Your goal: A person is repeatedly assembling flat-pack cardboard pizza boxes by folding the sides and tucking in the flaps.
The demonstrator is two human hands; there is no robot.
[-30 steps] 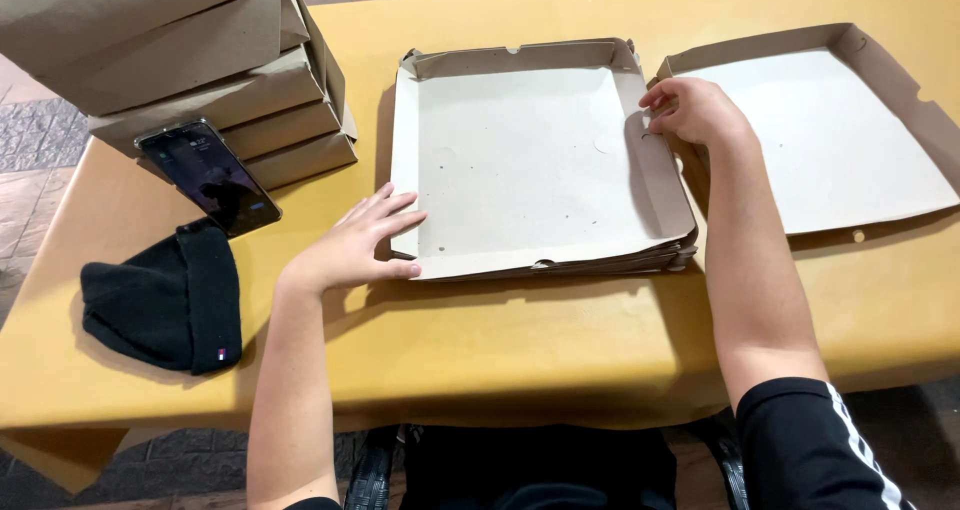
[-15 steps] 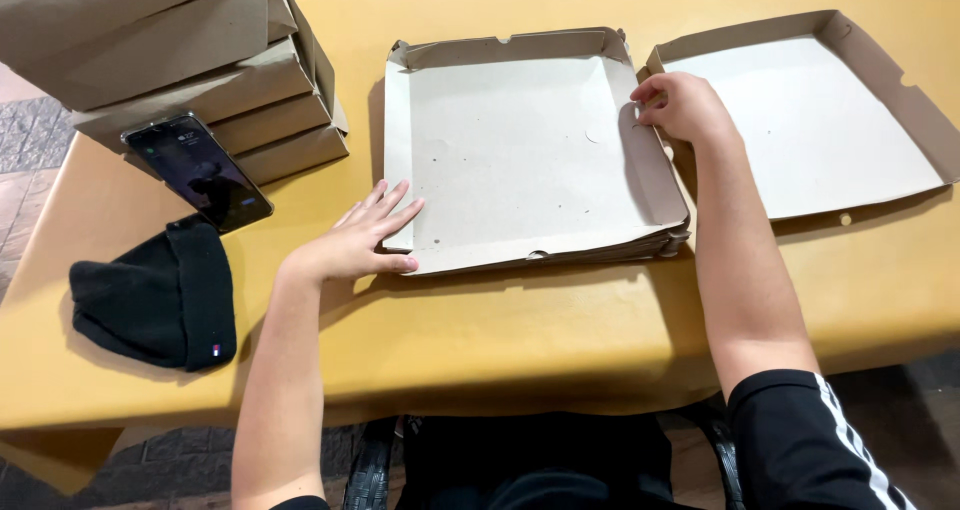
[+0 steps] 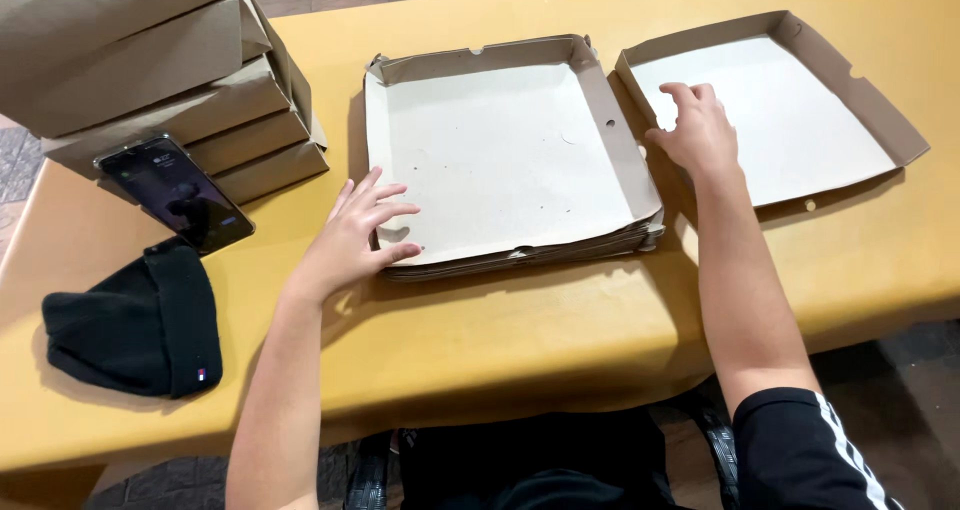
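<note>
A stack of open flat cardboard box trays (image 3: 500, 160) lies in the middle of the yellow table (image 3: 500, 340). My left hand (image 3: 355, 230) rests flat with spread fingers on the table, touching the stack's near left corner. A single open cardboard tray (image 3: 790, 110) lies to the right. My right hand (image 3: 695, 130) hovers with fingers apart over that tray's left wall, between the two boxes, holding nothing.
A pile of closed cardboard boxes (image 3: 150, 80) stands at the back left, with a black phone (image 3: 175, 192) leaning against it. A black beanie (image 3: 140, 325) lies near the left front edge. The table's front edge runs just below my forearms.
My right hand has let go of the stack's right wall and moved right, toward the single tray. My left hand stays at the stack's left corner.
</note>
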